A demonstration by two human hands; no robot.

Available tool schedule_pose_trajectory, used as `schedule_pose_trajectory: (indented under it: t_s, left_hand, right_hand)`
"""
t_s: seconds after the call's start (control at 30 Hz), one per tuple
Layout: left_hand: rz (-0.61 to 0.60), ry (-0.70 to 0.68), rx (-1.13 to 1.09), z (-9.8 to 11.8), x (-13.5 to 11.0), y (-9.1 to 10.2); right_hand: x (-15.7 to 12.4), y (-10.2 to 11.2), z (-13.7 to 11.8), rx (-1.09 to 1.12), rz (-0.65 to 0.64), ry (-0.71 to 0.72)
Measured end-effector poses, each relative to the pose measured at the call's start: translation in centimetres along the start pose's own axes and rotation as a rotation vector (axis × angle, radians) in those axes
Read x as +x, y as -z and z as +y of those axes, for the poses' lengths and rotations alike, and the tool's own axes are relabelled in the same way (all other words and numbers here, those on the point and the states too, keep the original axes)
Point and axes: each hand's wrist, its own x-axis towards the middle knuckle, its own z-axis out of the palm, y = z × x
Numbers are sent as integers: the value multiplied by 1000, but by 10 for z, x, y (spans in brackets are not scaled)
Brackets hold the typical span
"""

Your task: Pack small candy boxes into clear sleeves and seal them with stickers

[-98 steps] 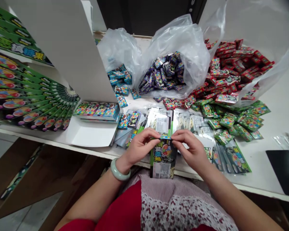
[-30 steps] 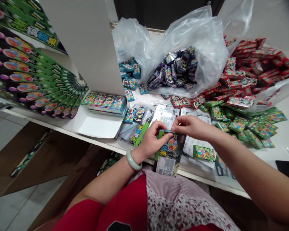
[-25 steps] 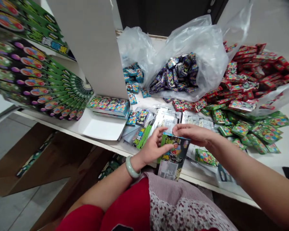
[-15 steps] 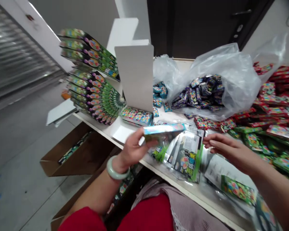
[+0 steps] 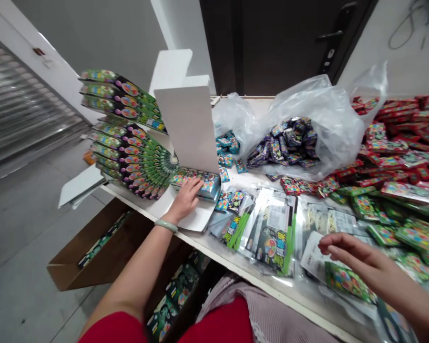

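My left hand (image 5: 185,200), with a pale green bangle at the wrist, lies on a row of small shiny printed packets (image 5: 210,185). Its fingers stretch over their top and front edge. The packets sit at the foot of an upright white card (image 5: 188,126), with a white flap (image 5: 196,218) in front. My right hand (image 5: 357,255) hovers with slightly bent, parted fingers and nothing in them. Below it is a green candy packet (image 5: 348,281). Between my hands lie flat black-and-green printed pouches (image 5: 271,243), beside a blue packet (image 5: 223,201) and a purple packet (image 5: 236,201).
Fanned printed packs (image 5: 139,152) stand at the table's left end. A clear plastic bag (image 5: 338,119) holds purple packets (image 5: 289,140). Red packets (image 5: 400,143) and green packets (image 5: 411,236) are heaped at right. Below the table edge is a cardboard box (image 5: 89,252).
My left hand has moved left and back, from holding a blue-edged packet above the pouches to resting on the packet row. My right hand has come down over the green packet.
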Motion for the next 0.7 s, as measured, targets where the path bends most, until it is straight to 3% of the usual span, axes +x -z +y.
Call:
schedule_pose_trajectory:
  t_s: [0.1,0.2,0.27,0.37,0.43,0.53,0.7]
  left_hand:
    - [64,-1,-43,23,5,-1]
    - [249,28,-218,78,19,-22]
    - [120,-6,-444,130,27,-45]
    - [-284,-133,-675,208,35,-81]
    - [-409,-173,-690,247,39,-103]
    - [-496,-140,-653,276,45,-129]
    - [-497,22,-743,282,45,-148]
  right_hand:
    - [-22,24,23,54,175,-47]
    - [-45,41,49,67,487,-69]
    - [-56,46,67,-47,624,-127]
    - [-63,44,85,-227,550,-208]
    - [-62,38,90,-320,514,-240]
    - [-55,30,91,-397,530,-271]
    - [-44,27,96,-279,561,-219]
